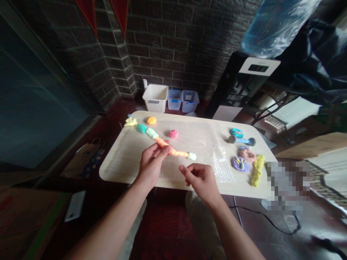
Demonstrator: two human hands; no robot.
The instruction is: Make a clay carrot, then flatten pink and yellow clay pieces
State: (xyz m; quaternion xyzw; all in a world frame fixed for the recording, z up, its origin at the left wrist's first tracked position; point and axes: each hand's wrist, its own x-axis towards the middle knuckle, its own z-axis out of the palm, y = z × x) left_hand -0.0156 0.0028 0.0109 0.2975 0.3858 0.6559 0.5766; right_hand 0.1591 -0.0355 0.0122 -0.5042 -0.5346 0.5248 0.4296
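Observation:
My left hand (150,163) is closed on an orange modelling-clay stick (179,154), thumb on top, above the table. The stick bends slightly and has a small pale green tip (192,156) and a thicker pale green lump (151,133) at its far left end. My right hand (201,179) hovers below the tip, apart from it, with fingers curled and thumb against them; whether anything is in them is hidden. Beyond the stick lie a pink clay lump (173,134), an orange-yellow lump (151,120), a teal lump (141,128) and a pale yellow piece (131,121).
Bubble wrap (200,135) covers much of the pale table (114,169). At the right lie a blue dumbbell shape with grey ends (242,140), a purple disc (240,164), a pink ring (247,155) and a yellow strip (257,170). Bins (155,94) and a water dispenser (230,83) stand behind.

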